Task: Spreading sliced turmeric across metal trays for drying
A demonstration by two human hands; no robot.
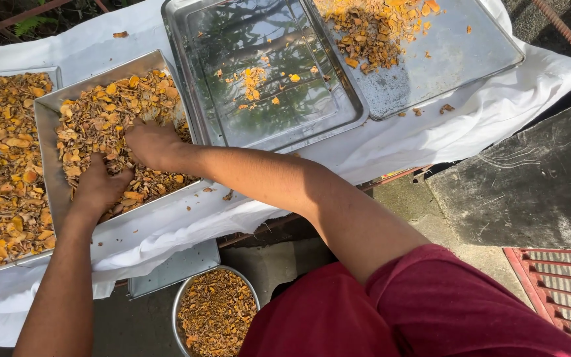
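Both hands [123, 165] spread chips [100, 119]; bowl [214, 311] below.

Outdoor drying and sorting area, likely a home yard or small farm processing spot. Daylight and hard shadows throughout. Makeshift bench draped in white cloth [431, 142], carrying several shallow steel trays [279, 125] spread with dried orange-brown sliced pieces [1, 165]. Tree branches and sky mirrored in the near-bare tray. Green foliage [31, 25] and rusty metal bars [8, 20] beyond the far edge. Rough concrete ground [404, 198] below, weathered dark slab [530, 185] alongside, red metal grating [563, 284] at the corner. Round steel bowl [183, 304] of the same dried pieces set on the ground.
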